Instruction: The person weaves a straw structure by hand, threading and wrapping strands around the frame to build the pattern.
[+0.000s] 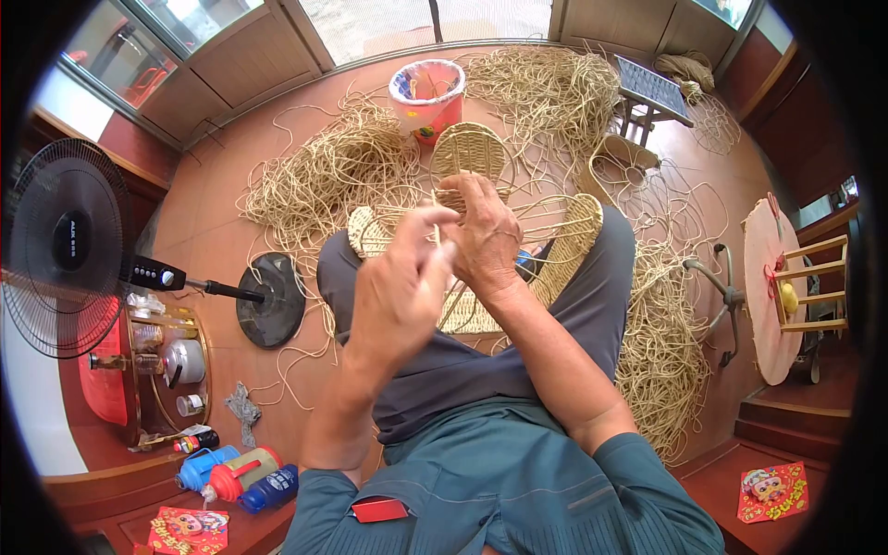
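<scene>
My right hand (483, 227) is closed over the lower part of a woven straw piece with a rounded end (470, 153), held up between my knees. My left hand (407, 277), blurred by motion, is just beside it, with a short length of straw cord (437, 235) between its thumb and fingers. A wide woven straw band (578, 245) lies across my lap, its two ends resting near my knees. Loose cords stretch between those ends and the middle piece. My hands hide part of the weaving.
Heaps of straw cord (338, 166) lie around my legs. A red lined bucket (435, 97) stands ahead. On the left are a fan (69, 236), its round base (270, 299), a small shelf (171, 370) and several flasks (236, 476). A small stool (652, 92) stands far right.
</scene>
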Demonstrator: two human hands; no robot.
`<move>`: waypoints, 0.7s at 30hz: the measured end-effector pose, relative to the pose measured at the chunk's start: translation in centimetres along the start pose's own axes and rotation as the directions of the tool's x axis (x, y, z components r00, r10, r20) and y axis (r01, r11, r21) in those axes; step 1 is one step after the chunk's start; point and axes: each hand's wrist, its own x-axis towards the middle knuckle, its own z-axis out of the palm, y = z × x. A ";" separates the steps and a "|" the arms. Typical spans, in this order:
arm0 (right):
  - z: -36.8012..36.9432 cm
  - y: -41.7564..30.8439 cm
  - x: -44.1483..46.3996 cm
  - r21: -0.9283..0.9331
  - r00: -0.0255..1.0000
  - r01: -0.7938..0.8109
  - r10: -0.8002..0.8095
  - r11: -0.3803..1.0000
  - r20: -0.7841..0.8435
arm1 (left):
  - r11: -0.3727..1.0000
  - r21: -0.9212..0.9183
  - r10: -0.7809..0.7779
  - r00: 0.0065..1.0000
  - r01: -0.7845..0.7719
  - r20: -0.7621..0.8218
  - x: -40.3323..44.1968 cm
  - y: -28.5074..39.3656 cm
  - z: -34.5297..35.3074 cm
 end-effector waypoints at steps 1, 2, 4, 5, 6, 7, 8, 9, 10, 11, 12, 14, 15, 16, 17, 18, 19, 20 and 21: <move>0.1 0.1 -0.1 0.005 1.000 0.003 -0.003 1.000 -0.013 | 1.000 -0.012 0.008 0.999 -0.008 0.046 -0.8 1.5 -0.2; 0.2 0.2 -0.2 0.009 1.000 0.007 -0.006 1.000 -0.026 | 1.000 -0.023 0.018 0.996 -0.016 0.092 -1.3 2.7 -0.5; 0.1 0.1 -0.2 0.015 0.998 0.015 -0.014 1.000 -0.067 | 0.995 -0.099 0.043 0.993 -0.032 0.111 -1.5 4.1 -1.6; 0.3 0.3 -0.2 0.015 0.997 0.016 -0.015 1.000 -0.072 | 0.990 -0.137 0.057 0.991 -0.041 0.119 -1.5 4.4 -2.1; 0.5 0.5 -0.2 0.014 0.997 0.016 -0.015 1.000 -0.077 | 0.964 -0.262 -0.005 0.985 0.052 0.174 -1.4 4.4 -2.5; 0.6 0.7 -0.2 0.012 0.996 0.015 -0.014 1.000 -0.083 | 0.938 -0.341 0.006 0.984 0.057 0.180 -1.2 4.2 -2.5; 0.4 0.9 -0.2 0.029 0.997 -0.004 0.006 1.000 -0.070 | 0.906 -0.418 0.018 0.982 0.063 0.186 -0.9 3.7 -2.3; 0.1 0.6 -0.2 0.055 0.998 -0.040 0.043 0.998 -0.053 | 0.867 -0.493 0.031 0.981 0.068 0.190 -0.5 3.3 -2.1; -0.3 0.3 -0.2 0.081 0.996 -0.076 0.079 0.994 -0.033 | 0.832 -0.545 0.022 0.976 0.102 0.217 -0.2 3.2 -2.1; -0.6 0.0 -0.2 0.105 0.993 -0.115 0.117 0.988 -0.013 | 0.839 -0.537 0.039 0.976 0.084 0.214 -0.2 3.0 -1.8; -0.8 0.0 -0.1 0.137 0.986 -0.168 0.166 0.976 0.031 | 0.845 -0.530 0.056 0.976 0.066 0.210 -0.2 2.8 -1.5; 0.3 1.2 -0.1 0.060 0.999 -0.017 0.019 0.998 -0.042 | 0.878 -0.478 0.094 0.971 0.023 0.220 -0.4 2.8 -0.6; 0.6 1.4 0.0 0.019 0.996 0.059 -0.058 0.998 -0.069 | 0.904 -0.427 0.132 0.962 -0.018 0.239 -0.4 3.0 0.0; 0.4 1.6 -0.4 0.083 1.000 0.015 -0.016 0.996 0.003 | 0.925 -0.374 0.167 0.952 -0.062 0.257 -0.4 3.2 0.6; 0.6 1.4 -0.7 0.137 0.998 0.026 -0.017 0.990 -0.064 | 0.942 -0.319 0.201 0.940 -0.107 0.277 -0.4 3.4 1.3; 0.6 1.6 -0.9 0.134 0.999 0.016 -0.010 0.991 -0.049 | 0.946 -0.305 0.200 0.935 -0.107 0.292 -0.4 3.3 2.0; 0.7 2.0 -1.0 0.131 0.999 0.006 -0.001 0.991 -0.036 | 0.941 -0.324 0.193 0.935 -0.091 0.297 -0.4 3.2 2.1; 1.1 2.2 -1.2 0.249 0.997 -0.005 0.024 0.968 -0.075 | 0.936 -0.343 0.187 0.934 -0.076 0.304 -0.3 3.0 2.3; 1.4 2.1 -1.2 0.363 0.992 -0.011 0.055 0.932 -0.111 | 0.884 -0.467 0.178 0.936 -0.016 0.305 -0.1 2.6 2.3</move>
